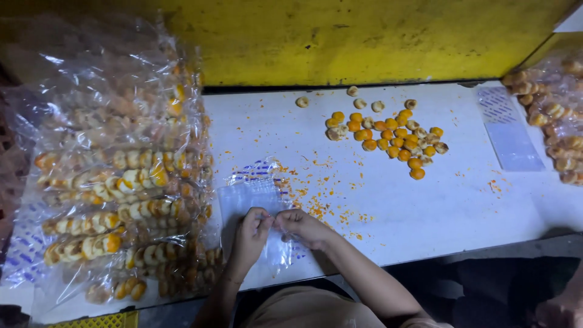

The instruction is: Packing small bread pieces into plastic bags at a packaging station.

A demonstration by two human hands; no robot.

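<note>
Yellow board backs a white tabletop (425, 206) strewn with orange crumbs (316, 209), seen from the head camera. Both hands meet at the near edge over a small clear plastic bag (252, 197) lying flat just beyond them: the left hand (252, 234) is curled, fingertips pinched on the bag's near edge, and the right hand (300, 226) is likewise closed, pinching the same edge beside it. A loose cluster of orange and pale round snacks (388, 136) sits well apart, farther back. Filled bags (121, 182) are heaped at the left. The thin film could slip from the pinch or tear, and crumbs could cling inside the mouth.
</note>
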